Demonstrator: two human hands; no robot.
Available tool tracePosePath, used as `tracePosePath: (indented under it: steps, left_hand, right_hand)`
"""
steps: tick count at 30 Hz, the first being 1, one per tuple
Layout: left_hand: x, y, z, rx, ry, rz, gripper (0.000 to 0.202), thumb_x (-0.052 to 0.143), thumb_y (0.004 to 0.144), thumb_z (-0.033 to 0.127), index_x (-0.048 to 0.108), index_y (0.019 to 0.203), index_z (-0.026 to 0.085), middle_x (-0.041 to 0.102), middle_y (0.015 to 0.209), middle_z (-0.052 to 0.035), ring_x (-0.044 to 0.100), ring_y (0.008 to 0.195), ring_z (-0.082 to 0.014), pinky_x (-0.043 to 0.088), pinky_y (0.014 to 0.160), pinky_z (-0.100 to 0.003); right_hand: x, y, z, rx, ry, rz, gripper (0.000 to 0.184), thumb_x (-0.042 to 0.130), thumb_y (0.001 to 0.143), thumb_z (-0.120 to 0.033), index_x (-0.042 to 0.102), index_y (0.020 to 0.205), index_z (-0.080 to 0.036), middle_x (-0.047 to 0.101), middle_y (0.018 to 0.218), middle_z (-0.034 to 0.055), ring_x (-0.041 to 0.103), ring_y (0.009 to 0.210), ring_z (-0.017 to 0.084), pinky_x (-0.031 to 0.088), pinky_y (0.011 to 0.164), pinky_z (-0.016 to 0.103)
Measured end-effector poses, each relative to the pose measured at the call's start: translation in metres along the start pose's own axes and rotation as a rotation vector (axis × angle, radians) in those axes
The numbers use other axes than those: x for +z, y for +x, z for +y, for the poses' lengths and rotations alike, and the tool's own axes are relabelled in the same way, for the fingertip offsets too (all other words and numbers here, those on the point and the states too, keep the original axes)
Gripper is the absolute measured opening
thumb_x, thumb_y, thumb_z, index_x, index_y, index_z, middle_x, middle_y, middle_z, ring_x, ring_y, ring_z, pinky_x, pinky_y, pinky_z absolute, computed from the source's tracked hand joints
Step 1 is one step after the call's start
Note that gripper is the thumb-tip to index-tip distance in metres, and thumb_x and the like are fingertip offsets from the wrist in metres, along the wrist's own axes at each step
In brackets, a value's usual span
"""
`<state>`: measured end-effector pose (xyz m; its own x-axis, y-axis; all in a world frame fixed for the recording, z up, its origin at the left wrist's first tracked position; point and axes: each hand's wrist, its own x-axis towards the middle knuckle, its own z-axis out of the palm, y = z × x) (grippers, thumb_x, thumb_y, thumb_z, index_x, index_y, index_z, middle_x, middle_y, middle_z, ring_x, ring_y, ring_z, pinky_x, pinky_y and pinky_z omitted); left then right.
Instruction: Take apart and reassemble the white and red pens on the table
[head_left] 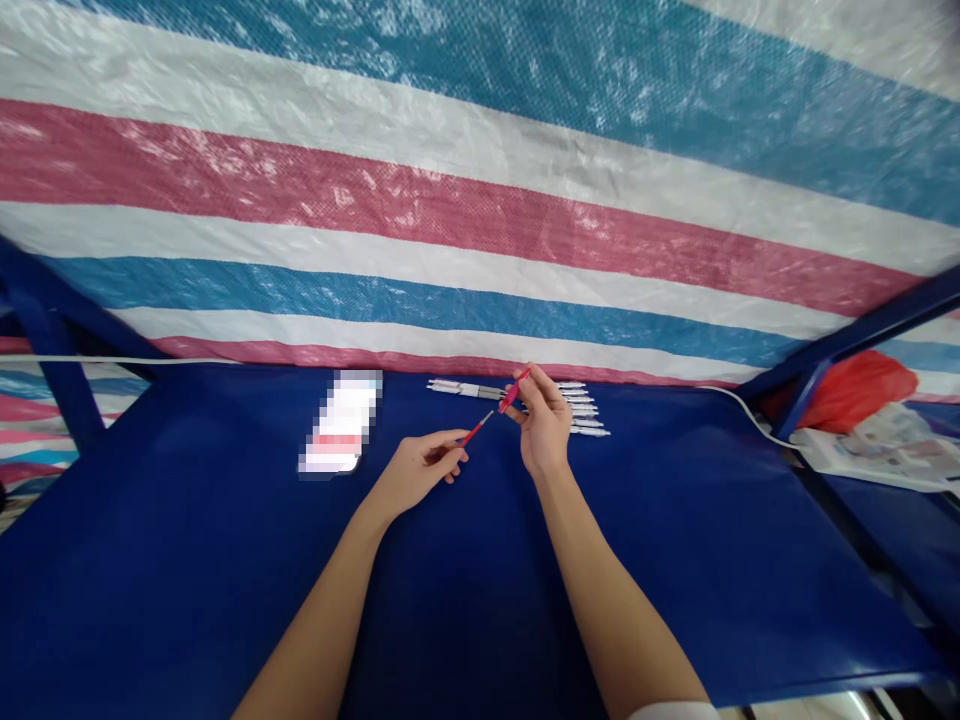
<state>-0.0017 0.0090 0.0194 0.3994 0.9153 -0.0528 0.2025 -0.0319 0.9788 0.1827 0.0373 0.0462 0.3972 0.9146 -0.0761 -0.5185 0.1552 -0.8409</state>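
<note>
In the head view, my left hand [417, 470] is closed in a pinch on a thin red pen refill [475, 431], its pale tip slanting up to the right. My right hand [547, 428] pinches a short red pen barrel [511, 396], tilted with its lower end close to the refill's tip. A small gap seems to lie between the two. Behind my right hand, several white pens [588, 411] lie side by side, partly hidden by it. To the left of that hand, white and grey pen pieces [466, 390] lie near the back edge.
A blue covered table [187, 560] spreads beneath my arms. A blurred-out bright rectangular object [341, 420] lies on the left. Striped plastic sheeting [450, 200] rises behind, with blue frame bars at both sides. A red bag [862, 390] and a white tray [870, 458] sit at far right.
</note>
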Motion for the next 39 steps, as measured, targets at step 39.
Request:
tracePosePath:
  steps: [39]
  left_hand:
    - [0.002, -0.001, 0.004, -0.006, -0.017, 0.001, 0.037, 0.058, 0.085, 0.035, 0.064, 0.116, 0.016, 0.069, 0.083, -0.0046, 0.062, 0.064, -0.0132, 0.056, 0.061, -0.028]
  right_hand:
    - [-0.004, -0.007, 0.014, -0.004, -0.049, -0.001, 0.033, 0.078, 0.064, -0.029, 0.067, 0.095, -0.024, 0.069, 0.090, -0.0012, 0.065, 0.075, 0.012, 0.059, 0.054, 0.022]
